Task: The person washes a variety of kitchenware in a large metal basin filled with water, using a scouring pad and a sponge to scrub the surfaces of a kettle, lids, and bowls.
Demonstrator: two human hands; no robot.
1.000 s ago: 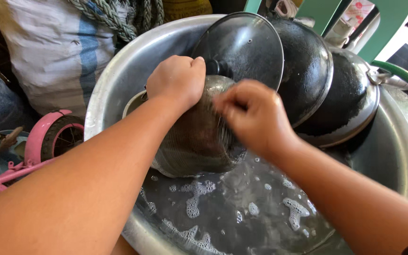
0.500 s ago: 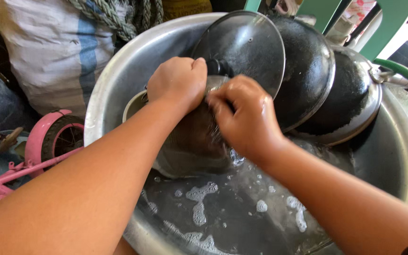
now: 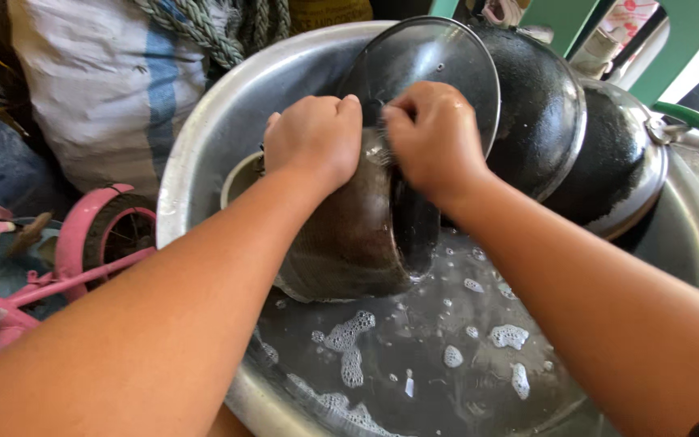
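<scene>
A soot-browned metal pot (image 3: pixel 349 235) stands on its side in a big aluminium basin (image 3: pixel 204 137) of dark soapy water (image 3: pixel 414 348). My left hand (image 3: pixel 313 137) grips the pot's upper rim and holds it steady. My right hand (image 3: pixel 434 133) is closed and pressed against the pot's top edge, right beside the left hand; what it holds is hidden in the fist. A glass lid (image 3: pixel 438 57) with a black knob leans against the basin wall just behind both hands.
Two blackened pans (image 3: pixel 540 105) (image 3: pixel 608 162) lean at the basin's right. A white sack (image 3: pixel 107 81) with coiled rope (image 3: pixel 204 28) lies behind left. A pink child's bicycle (image 3: pixel 82 251) stands at the left, a green hose (image 3: pixel 693 117) at the right.
My right hand has slid up the pot's side from its middle to the top rim, next to the left hand. The left hand kept its grip.
</scene>
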